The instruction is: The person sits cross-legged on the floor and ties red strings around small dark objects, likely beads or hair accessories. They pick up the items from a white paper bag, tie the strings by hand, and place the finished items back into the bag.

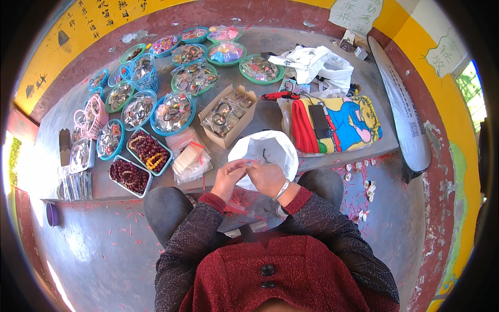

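Observation:
My left hand [227,178] and my right hand [267,180] meet in front of me over the near rim of a white container [292,156], which looks lined with plastic. Fingertips of both are pinched together on something small and pale that I cannot make out. A silver bracelet [282,189] circles my right wrist. Inside the container lies a thin dark strand [265,155]. Just beyond it, a cardboard box [241,124] is filled with small bagged items, among them dark bracelets. Left of my hands are clear plastic bags [188,158] with a flat beige piece.
Several round baskets [189,118] of small packaged trinkets cover the left and back of the platform. Two trays of beads [129,176] sit at its front left. To the right are a folded colourful towel [358,122], a black phone [318,120] and white plastic bags [332,67]. Red scraps litter the floor.

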{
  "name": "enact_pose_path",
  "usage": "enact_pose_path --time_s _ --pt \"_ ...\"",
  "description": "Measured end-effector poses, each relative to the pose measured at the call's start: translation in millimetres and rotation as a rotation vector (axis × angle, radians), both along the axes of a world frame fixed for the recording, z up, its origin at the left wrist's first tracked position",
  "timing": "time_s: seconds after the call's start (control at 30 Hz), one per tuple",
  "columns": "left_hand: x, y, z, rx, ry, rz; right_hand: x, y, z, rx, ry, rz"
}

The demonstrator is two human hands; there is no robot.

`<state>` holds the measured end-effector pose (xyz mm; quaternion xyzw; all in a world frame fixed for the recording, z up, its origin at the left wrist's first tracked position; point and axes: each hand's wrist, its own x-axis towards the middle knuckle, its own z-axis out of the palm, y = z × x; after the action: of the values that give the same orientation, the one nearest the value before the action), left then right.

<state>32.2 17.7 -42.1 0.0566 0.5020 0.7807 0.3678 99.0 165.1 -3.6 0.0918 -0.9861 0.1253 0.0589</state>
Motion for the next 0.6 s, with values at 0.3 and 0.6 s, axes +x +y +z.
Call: enact_pose_path --time_s 0.3,0.6 --pt "-0.5 2.0 -0.2 -0.038 0.019 0.041 -0.4 1.0 0.2 -0.047 0.129 0.011" --pt "-2.3 -2.6 -0.4 -0.236 0.091 0.107 -3.7 -2.5 10.3 -0.35 0.107 -0.021"
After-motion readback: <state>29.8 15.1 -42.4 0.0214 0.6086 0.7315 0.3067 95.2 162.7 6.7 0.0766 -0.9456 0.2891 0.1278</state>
